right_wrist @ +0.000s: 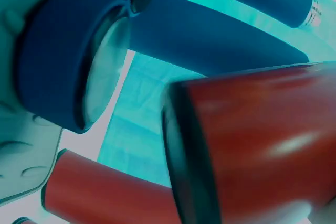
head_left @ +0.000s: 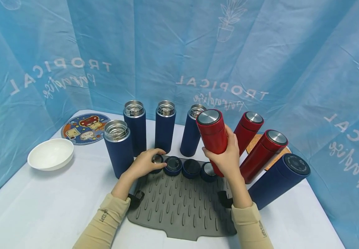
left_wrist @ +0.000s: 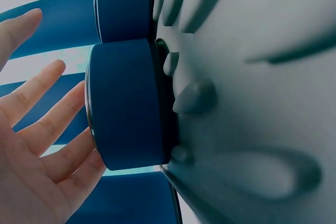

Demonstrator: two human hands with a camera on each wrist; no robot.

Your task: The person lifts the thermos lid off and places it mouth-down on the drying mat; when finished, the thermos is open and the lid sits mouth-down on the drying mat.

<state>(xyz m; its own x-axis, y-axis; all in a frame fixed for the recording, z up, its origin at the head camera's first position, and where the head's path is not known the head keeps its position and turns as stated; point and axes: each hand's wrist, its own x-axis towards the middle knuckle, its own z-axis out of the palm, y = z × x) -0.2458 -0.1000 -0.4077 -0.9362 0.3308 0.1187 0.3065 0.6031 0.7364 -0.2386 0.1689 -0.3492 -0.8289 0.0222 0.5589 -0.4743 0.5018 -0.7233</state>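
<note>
My right hand [head_left: 229, 157] grips a red thermos [head_left: 214, 138] with a steel-topped lid, raised over the right back corner of the grey mat [head_left: 182, 204]. In the right wrist view its dark base rim points left, toward a navy lid [right_wrist: 58, 59] on the mat. My left hand [head_left: 144, 162] is at the leftmost navy lid [head_left: 157, 159] in a row along the mat's back edge. In the left wrist view its fingers are spread and fairly straight, fingertips right at the top of that lid [left_wrist: 126, 103]. Other lids [head_left: 173, 165] sit beside it.
Several lidless navy thermoses [head_left: 165, 128] stand behind and left of the mat. Two lidded red thermoses [head_left: 263, 154] and a lidded navy one [head_left: 277, 181] stand at right. A white bowl [head_left: 51, 154] and a round patterned placemat [head_left: 86, 128] lie at left. Blue curtain [head_left: 167, 45] surrounds the table.
</note>
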